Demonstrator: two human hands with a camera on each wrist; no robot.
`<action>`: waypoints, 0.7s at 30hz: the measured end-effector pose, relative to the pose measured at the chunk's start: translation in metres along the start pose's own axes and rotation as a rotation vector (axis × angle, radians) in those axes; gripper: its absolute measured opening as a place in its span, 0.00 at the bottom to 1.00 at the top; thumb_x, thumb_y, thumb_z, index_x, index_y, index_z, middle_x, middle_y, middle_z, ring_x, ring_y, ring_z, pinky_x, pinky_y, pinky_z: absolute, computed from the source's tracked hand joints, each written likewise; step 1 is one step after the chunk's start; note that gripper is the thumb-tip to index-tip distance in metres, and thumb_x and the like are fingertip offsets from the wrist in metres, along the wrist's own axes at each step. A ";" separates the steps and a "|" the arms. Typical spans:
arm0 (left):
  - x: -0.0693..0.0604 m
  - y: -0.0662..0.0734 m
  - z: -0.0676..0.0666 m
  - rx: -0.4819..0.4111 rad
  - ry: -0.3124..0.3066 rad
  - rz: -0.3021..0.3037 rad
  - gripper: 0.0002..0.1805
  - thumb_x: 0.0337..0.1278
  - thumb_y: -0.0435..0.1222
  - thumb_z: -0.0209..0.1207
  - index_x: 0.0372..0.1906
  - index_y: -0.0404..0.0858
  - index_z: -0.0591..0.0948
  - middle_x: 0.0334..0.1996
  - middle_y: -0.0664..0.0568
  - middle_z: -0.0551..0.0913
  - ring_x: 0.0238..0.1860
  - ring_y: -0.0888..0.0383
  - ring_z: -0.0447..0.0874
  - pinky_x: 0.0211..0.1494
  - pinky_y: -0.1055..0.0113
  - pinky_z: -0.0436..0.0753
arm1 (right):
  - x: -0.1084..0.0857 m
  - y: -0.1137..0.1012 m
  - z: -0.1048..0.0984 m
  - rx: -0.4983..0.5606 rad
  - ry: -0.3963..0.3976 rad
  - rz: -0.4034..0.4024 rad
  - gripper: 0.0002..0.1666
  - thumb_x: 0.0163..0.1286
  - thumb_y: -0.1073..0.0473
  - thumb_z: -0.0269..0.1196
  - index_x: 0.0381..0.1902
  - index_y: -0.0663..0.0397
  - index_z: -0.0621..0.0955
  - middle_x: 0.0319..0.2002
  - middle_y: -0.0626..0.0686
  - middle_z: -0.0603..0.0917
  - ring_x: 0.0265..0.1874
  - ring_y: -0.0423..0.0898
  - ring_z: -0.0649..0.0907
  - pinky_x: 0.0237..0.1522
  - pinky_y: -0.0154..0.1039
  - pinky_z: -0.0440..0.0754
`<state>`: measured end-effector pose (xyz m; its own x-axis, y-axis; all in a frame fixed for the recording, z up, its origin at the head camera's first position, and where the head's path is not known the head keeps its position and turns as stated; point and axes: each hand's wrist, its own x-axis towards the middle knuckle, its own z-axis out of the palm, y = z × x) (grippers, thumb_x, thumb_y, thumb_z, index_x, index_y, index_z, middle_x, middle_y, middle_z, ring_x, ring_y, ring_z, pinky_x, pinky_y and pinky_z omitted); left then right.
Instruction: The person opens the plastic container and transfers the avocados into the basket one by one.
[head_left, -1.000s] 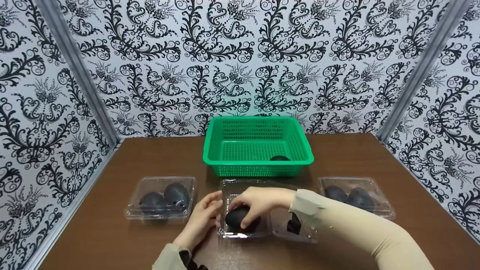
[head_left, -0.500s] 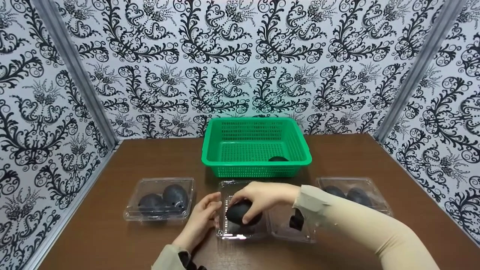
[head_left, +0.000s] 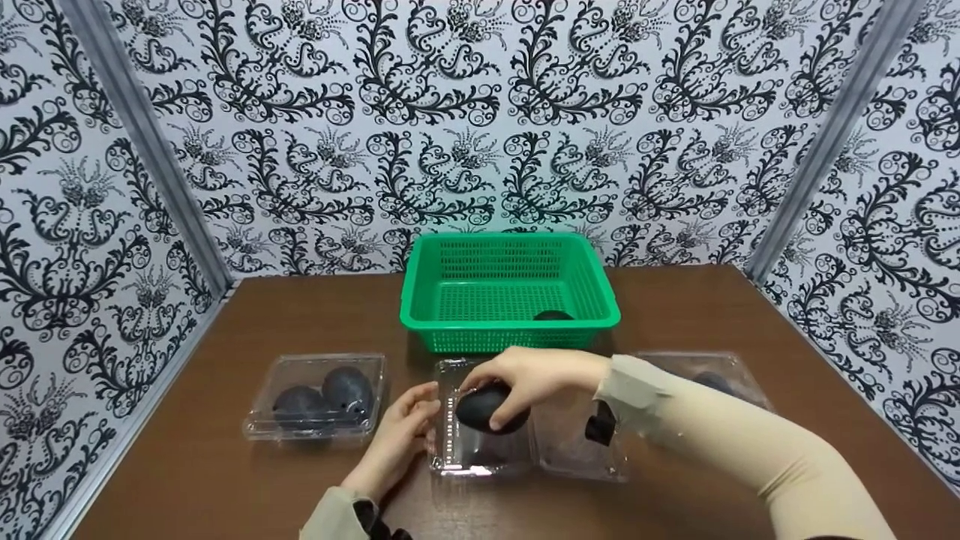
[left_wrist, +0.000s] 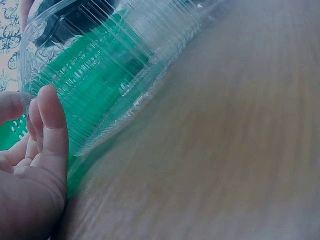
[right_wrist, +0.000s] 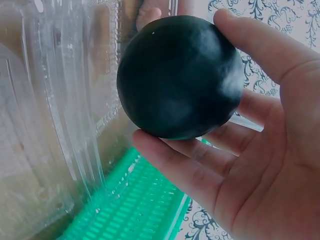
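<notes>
My right hand [head_left: 536,382] holds a dark, smooth avocado [head_left: 480,411] between thumb and fingers, raised above the open clear clamshell box [head_left: 480,466]. In the right wrist view, the avocado [right_wrist: 177,80] looks round and glossy, with the fingers on its sides. At the box's left edge, my left hand [head_left: 405,427] stands with its fingers loosely bent against the wall. In the left wrist view, the fingers of that hand [left_wrist: 45,150] are beside the ribbed clear wall [left_wrist: 135,85]; firm contact is hard to tell. The lid [head_left: 574,450] lies folded out to the right.
A green plastic basket [head_left: 510,326] stands behind the box, with one dark avocado [head_left: 553,316] partly hidden by its front rim. Closed clamshells sit on either side: the left one [head_left: 262,427] holds two avocados, and the right one [head_left: 739,367] is partly covered by my right arm.
My right hand has lifted the avocado up out of the open box, moving slightly away from me. My left hand has stayed by the box's left edge.
</notes>
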<state>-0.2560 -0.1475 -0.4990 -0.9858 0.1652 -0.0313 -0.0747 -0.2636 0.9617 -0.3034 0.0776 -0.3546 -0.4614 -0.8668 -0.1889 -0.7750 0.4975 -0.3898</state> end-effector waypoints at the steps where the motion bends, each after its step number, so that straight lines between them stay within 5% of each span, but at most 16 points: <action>1: 0.000 0.000 0.000 0.001 0.002 -0.001 0.29 0.65 0.33 0.56 0.67 0.29 0.63 0.30 0.52 0.72 0.21 0.63 0.70 0.21 0.73 0.75 | 0.000 0.000 -0.002 0.001 0.000 0.007 0.33 0.56 0.49 0.72 0.61 0.43 0.78 0.46 0.43 0.82 0.41 0.39 0.79 0.42 0.34 0.78; 14: 0.001 -0.001 0.002 -0.030 -0.010 0.005 0.28 0.66 0.34 0.56 0.66 0.28 0.63 0.29 0.52 0.72 0.19 0.64 0.70 0.19 0.74 0.75 | -0.016 0.006 -0.024 0.118 0.077 0.094 0.30 0.55 0.51 0.72 0.58 0.39 0.80 0.46 0.37 0.81 0.43 0.40 0.79 0.43 0.39 0.79; 21: 0.000 -0.001 0.000 -0.031 -0.008 0.003 0.29 0.65 0.33 0.56 0.67 0.28 0.62 0.29 0.53 0.71 0.20 0.64 0.69 0.19 0.73 0.75 | -0.022 0.012 -0.038 0.107 0.116 0.120 0.33 0.56 0.50 0.71 0.61 0.42 0.78 0.51 0.44 0.81 0.45 0.43 0.77 0.46 0.42 0.78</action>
<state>-0.2556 -0.1473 -0.5003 -0.9848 0.1716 -0.0264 -0.0767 -0.2935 0.9529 -0.3192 0.1037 -0.3205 -0.5994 -0.7886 -0.1372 -0.6636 0.5854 -0.4659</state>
